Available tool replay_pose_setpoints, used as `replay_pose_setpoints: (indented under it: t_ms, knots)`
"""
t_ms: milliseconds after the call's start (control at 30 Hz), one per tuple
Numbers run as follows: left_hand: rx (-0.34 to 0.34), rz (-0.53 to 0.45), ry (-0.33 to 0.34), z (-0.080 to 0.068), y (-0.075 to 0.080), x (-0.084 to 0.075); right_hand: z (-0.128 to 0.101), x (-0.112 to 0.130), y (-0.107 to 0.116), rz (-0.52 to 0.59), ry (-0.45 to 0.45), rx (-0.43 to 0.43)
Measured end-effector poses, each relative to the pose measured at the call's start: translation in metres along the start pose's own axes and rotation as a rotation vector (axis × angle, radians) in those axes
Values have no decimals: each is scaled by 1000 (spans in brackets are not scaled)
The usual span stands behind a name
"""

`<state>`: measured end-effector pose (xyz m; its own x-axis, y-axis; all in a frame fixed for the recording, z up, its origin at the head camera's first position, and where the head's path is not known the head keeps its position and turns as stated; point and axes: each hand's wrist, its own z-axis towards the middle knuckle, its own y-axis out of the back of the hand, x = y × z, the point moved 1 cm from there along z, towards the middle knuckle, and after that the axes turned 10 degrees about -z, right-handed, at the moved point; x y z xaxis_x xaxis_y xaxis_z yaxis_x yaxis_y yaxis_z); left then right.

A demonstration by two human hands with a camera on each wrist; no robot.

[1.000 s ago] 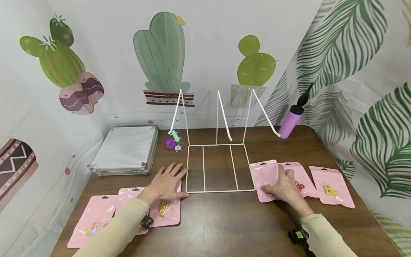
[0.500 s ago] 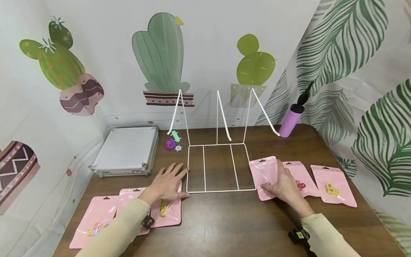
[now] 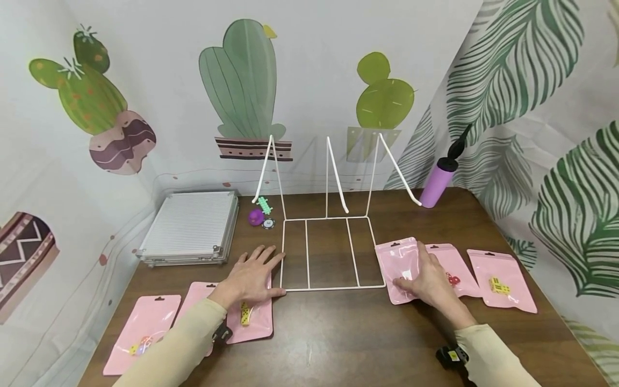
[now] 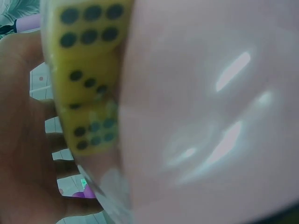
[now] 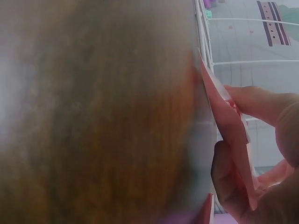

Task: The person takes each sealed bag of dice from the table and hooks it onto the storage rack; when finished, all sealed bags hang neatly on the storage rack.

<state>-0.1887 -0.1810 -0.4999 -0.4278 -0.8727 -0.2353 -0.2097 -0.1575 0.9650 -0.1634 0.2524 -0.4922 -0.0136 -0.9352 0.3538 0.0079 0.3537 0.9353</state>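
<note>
My left hand (image 3: 251, 277) lies flat with its fingers spread on a pink pouch (image 3: 256, 322) holding yellow dice (image 3: 245, 313), just left of the white wire rack's (image 3: 333, 288) front corner. The left wrist view shows the same dice (image 4: 84, 79) inside the glossy pouch (image 4: 210, 116), very close to the camera. My right hand (image 3: 425, 279) grips another pink pouch (image 3: 397, 258) to the right of the rack. In the right wrist view that pouch's (image 5: 224, 116) edge is pinched between thumb and fingers (image 5: 261, 102).
Two more pink pouches (image 3: 500, 279) (image 3: 456, 269) lie right of my right hand, and another (image 3: 142, 333) lies far left. A ribbed silver case (image 3: 188, 226) sits at the back left, with small toys (image 3: 256, 216) beside it. A purple pump (image 3: 435, 185) leans at the back right.
The right hand has shifted its pouch slightly, its far edge rising and settling again. The left hand has stayed flat in place.
</note>
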Motion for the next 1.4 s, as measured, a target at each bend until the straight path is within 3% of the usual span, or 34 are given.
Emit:
replay_pose_setpoints:
  t_ms: [833,1400]
  knots:
    - [13,-21,10,0,1,-1,-20,17,44,140,148,-190]
    - [18,-34,10,1,0,-1,-55,47,89,105,215,-364]
